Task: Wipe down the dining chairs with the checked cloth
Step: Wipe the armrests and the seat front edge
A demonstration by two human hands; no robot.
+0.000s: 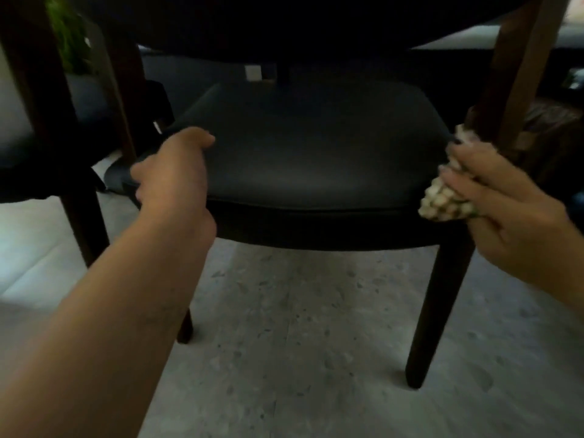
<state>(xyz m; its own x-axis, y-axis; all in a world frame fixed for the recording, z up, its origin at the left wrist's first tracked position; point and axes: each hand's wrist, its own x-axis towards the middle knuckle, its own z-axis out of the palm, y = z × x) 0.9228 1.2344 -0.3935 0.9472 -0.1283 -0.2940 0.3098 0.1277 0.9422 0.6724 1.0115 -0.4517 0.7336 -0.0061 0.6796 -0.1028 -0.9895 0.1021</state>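
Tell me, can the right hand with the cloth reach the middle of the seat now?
Probably yes: the right hand holds the cloth at the seat edge, and nothing lies between.

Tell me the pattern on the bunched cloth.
Cream checked cloth with dark lines, seen in the head view.

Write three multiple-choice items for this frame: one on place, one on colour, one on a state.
1. Where is the checked cloth?
A. spread over the seat
B. bunched in the right hand at the seat's right edge
C. lying on the floor

2. What colour is the chair seat?
A. dark, near black
B. white
C. red

3. What is the left hand doing?
A. hanging free
B. gripping the seat's left front edge
C. holding the cloth

Key: 1 B, the fingers wrap the cloth beside the frame; 2 A, the cushion reads dark; 3 B, the fingers curl over the seat edge.
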